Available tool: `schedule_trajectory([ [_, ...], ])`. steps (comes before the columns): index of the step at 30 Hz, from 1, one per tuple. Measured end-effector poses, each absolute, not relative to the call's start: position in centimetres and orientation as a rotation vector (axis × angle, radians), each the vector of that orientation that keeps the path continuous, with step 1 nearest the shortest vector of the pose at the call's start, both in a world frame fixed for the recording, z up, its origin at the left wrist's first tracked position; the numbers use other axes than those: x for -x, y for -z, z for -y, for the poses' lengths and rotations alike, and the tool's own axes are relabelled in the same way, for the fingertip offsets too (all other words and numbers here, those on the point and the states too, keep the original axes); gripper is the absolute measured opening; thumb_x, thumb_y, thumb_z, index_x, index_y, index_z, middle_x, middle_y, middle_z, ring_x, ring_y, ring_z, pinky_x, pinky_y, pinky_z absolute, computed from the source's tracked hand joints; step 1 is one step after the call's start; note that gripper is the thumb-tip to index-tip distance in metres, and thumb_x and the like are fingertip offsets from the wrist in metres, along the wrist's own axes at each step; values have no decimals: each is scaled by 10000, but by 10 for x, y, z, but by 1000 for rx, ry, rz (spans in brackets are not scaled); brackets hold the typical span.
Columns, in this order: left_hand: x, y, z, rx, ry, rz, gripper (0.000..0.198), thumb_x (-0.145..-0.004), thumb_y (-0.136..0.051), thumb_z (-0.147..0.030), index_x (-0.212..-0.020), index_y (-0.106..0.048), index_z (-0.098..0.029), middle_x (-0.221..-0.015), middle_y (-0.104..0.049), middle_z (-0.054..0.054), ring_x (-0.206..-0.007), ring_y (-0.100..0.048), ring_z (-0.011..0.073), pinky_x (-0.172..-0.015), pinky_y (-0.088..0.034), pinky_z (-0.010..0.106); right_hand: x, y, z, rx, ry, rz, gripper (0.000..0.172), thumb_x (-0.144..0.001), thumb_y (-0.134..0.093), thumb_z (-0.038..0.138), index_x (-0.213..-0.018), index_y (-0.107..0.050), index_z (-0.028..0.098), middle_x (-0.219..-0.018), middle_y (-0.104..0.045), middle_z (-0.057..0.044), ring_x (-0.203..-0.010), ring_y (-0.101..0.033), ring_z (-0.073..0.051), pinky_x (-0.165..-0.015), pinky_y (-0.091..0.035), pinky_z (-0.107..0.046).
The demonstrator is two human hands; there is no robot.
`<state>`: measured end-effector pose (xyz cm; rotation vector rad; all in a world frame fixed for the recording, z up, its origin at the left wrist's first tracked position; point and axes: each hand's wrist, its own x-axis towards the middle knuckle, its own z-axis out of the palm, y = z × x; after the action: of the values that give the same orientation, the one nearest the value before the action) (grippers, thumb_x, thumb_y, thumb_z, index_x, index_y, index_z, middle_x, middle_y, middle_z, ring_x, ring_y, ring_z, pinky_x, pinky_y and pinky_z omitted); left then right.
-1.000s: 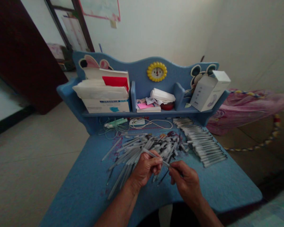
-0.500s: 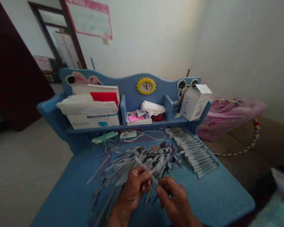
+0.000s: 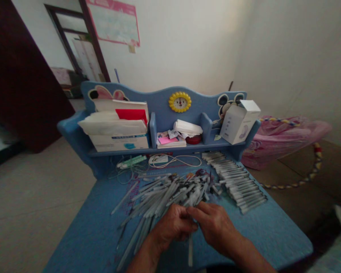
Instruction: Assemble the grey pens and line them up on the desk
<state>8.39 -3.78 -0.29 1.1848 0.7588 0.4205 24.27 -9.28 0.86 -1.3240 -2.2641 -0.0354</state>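
My left hand (image 3: 177,223) and my right hand (image 3: 213,223) meet over the front of the blue desk, both closed with fingertips together. A translucent pen barrel (image 3: 190,252) points down toward the desk's front edge from beneath my left fingers, its upper end hidden. What my right fingertips pinch is covered by the hands. Just beyond lies a loose heap of pen barrels and pen parts (image 3: 165,195). To the right, a neat row of pens with dark tips (image 3: 238,182) lies side by side.
The blue desk (image 3: 272,231) has a raised shelf at the back with a mask box (image 3: 119,143), a white carton (image 3: 240,123) and papers with a pink slip (image 3: 167,140). A white cord (image 3: 187,156) and green-white strip (image 3: 132,162) lie below. A hoop (image 3: 316,167) stands right.
My hands have come together. The barrel that slanted up and away from my left hand no longer shows there; one now points downward beneath the hands. The view has shifted slightly.
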Motion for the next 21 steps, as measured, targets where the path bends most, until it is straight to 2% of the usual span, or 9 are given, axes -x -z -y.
schedule_trajectory([
  [4, -85, 2, 41, -1169, -378, -792, 135, -543, -679, -222, -516, -566, -152, -385, -443, -57, -329, -325, 55, -352, -188, 201, -243, -7, 89, 1309, 75, 2331, 164, -809, -485, 100, -863, -601, 202, -672, -596, -5, -596, -546, -141, -551, -365, -247],
  [7, -86, 2, 41, -1129, -422, -808, 255, -577, -701, -331, -487, -534, -160, -367, -421, -61, -319, -318, 54, -349, -189, 205, -248, -1, 87, 1291, 110, 2317, 172, -829, -469, 102, -909, -594, 189, -672, -602, -5, -596, -550, -138, -560, -362, -251],
  [11, -86, 2, 39, -1080, -542, -797, 388, -677, -623, -489, -496, -534, -158, -343, -434, -43, -294, -301, 52, -340, -167, 202, -265, 2, 81, 1356, 247, 2259, 216, -860, -423, 92, -963, -595, 174, -670, -614, -13, -584, -555, -133, -576, -359, -251],
  [15, -85, 3, 34, -971, -624, -861, 356, -686, -631, -475, -557, -544, -155, -358, -441, -52, -299, -260, 33, -346, -155, 174, -285, -1, 74, 1433, 372, 2202, 228, -871, -401, 91, -943, -605, 163, -656, -608, -19, -578, -553, -137, -576, -358, -255],
  [21, -86, 4, 30, -919, -630, -913, 342, -651, -679, -447, -566, -532, -150, -411, -456, -48, -340, -283, 24, -364, -172, 146, -314, -3, 65, 1525, 454, 2160, 213, -872, -414, 111, -917, -615, 163, -639, -610, -25, -576, -567, -143, -572, -365, -248],
])
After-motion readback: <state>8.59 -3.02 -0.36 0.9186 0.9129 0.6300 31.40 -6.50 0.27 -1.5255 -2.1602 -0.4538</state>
